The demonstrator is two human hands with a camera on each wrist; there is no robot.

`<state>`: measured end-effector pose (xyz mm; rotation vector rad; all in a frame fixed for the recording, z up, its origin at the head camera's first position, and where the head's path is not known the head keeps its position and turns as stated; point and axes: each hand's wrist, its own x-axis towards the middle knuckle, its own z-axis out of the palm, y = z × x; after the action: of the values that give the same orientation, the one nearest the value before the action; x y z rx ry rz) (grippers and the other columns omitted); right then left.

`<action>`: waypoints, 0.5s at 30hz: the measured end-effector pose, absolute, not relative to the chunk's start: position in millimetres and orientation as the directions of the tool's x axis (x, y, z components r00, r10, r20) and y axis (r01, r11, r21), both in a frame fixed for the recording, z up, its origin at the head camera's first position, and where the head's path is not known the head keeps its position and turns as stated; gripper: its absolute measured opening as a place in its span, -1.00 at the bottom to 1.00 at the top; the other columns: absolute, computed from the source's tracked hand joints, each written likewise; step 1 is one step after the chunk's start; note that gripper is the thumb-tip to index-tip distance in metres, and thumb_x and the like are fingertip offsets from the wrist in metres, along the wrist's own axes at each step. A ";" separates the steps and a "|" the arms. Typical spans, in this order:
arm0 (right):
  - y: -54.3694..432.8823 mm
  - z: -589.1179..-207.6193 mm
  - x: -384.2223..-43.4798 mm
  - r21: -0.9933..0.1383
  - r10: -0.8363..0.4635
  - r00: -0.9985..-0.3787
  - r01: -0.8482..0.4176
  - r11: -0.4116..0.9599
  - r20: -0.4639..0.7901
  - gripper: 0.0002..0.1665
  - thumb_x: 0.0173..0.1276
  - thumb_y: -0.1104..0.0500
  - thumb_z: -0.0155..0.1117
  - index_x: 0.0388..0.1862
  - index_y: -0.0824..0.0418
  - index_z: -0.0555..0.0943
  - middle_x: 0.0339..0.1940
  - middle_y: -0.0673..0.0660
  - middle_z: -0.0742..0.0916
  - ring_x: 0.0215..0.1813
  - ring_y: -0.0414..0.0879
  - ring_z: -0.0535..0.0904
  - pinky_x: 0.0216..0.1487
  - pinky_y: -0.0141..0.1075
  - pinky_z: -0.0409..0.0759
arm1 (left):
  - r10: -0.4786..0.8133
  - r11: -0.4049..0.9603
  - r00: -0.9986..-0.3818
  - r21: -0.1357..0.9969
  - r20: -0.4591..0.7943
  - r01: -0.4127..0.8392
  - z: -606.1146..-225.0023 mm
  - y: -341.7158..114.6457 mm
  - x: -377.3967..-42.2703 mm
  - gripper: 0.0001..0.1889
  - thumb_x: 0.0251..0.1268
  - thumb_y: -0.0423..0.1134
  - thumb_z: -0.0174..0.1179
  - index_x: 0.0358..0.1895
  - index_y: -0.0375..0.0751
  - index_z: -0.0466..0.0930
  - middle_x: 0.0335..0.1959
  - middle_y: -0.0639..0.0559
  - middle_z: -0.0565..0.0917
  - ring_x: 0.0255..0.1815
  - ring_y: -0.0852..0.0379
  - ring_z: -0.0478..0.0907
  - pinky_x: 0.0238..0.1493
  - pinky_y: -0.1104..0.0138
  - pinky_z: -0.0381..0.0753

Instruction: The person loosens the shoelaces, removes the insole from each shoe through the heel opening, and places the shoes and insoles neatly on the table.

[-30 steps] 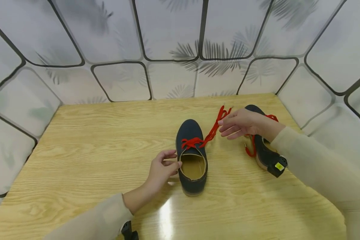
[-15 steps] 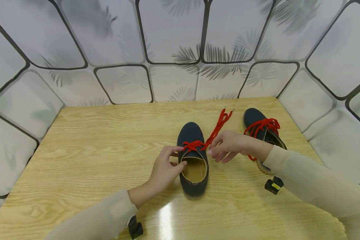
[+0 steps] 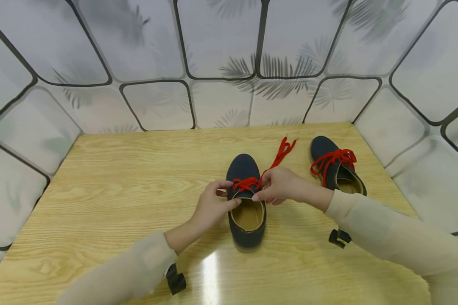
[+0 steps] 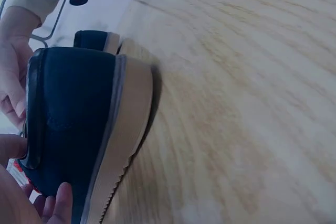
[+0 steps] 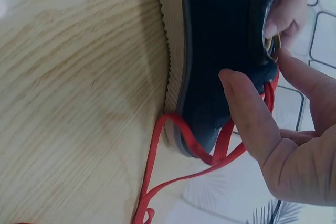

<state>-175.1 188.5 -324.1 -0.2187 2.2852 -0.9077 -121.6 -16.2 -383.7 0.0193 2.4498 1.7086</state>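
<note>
Right hand point(image 3: 280, 184) has come left since half a second ago, from just beside the centre shoe point(image 3: 243, 166) to its collar; its thumb now reaches the edge of the opening. Left hand point(image 3: 210, 207) shifted only slightly, its thumb a little further over the opening.

Centre shoe: dark blue, flat on its sole on the worktop point(image 3: 137, 186), toe to the far side, heel near. Tan insole visible inside.

Left hand: part-closed, pinching the left side of the collar, thumb at the rim, fingers against the outer wall. Right hand: part-open, thumb at the right rim, forefinger fairly straight alongside the outer wall; cannot tell whether it presses the shoe or has hold of lace.

Red laces point(image 3: 278, 157) cross the front of the centre shoe, then trail far and right past the right hand, ends lying on the worktop. Right wrist view shows them looping beside the toe.

Right shoe point(image 3: 321, 146): same dark blue, far right, well apart from its pair, toe far and angled left, red lacing point(image 3: 333, 159) looped over it, near end partly behind the right sleeve point(image 3: 381, 228).
</note>
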 end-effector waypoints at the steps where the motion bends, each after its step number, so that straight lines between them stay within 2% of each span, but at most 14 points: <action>1: 186.8 -324.3 -174.2 -0.655 -0.371 -0.772 0.076 0.752 -0.516 -0.51 0.06 0.07 0.48 -0.15 0.35 0.54 -0.32 0.14 0.72 -0.39 -0.04 0.67 -0.37 -0.27 0.67 | 0.101 0.355 -0.987 0.932 -0.124 -0.081 -383.9 -16.4 -122.8 -0.53 0.01 -0.25 0.38 0.06 -0.19 0.54 0.05 -0.08 0.51 -0.04 -0.03 0.50 -0.16 0.24 0.57; 8: 179.9 -326.6 -166.7 -0.606 -0.370 -0.815 -0.029 0.795 -0.446 -0.47 -0.02 0.09 0.53 -0.20 0.34 0.48 -0.50 0.11 0.63 -0.58 -0.12 0.58 -0.46 -0.32 0.60 | 0.137 0.409 -0.987 0.912 -0.090 -0.026 -384.8 -16.6 -125.0 -0.53 0.04 -0.22 0.37 0.07 -0.21 0.53 0.04 -0.10 0.49 -0.09 -0.01 0.50 -0.20 0.28 0.58; 15: 177.0 -330.7 -162.0 -0.546 -0.375 -0.867 -0.149 0.824 -0.330 -0.49 -0.04 0.08 0.52 -0.24 0.29 0.46 -0.39 0.12 0.59 -0.43 -0.10 0.49 -0.44 -0.34 0.43 | 0.145 0.410 -0.988 0.912 -0.052 0.012 -386.2 -17.9 -125.2 -0.59 0.08 -0.24 0.35 0.03 -0.19 0.54 0.01 -0.10 0.49 -0.10 -0.02 0.54 -0.20 0.28 0.60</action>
<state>-162.0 177.0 -330.7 -0.3901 2.5773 -0.7225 -125.2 -17.9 -386.2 0.1424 2.5326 1.6358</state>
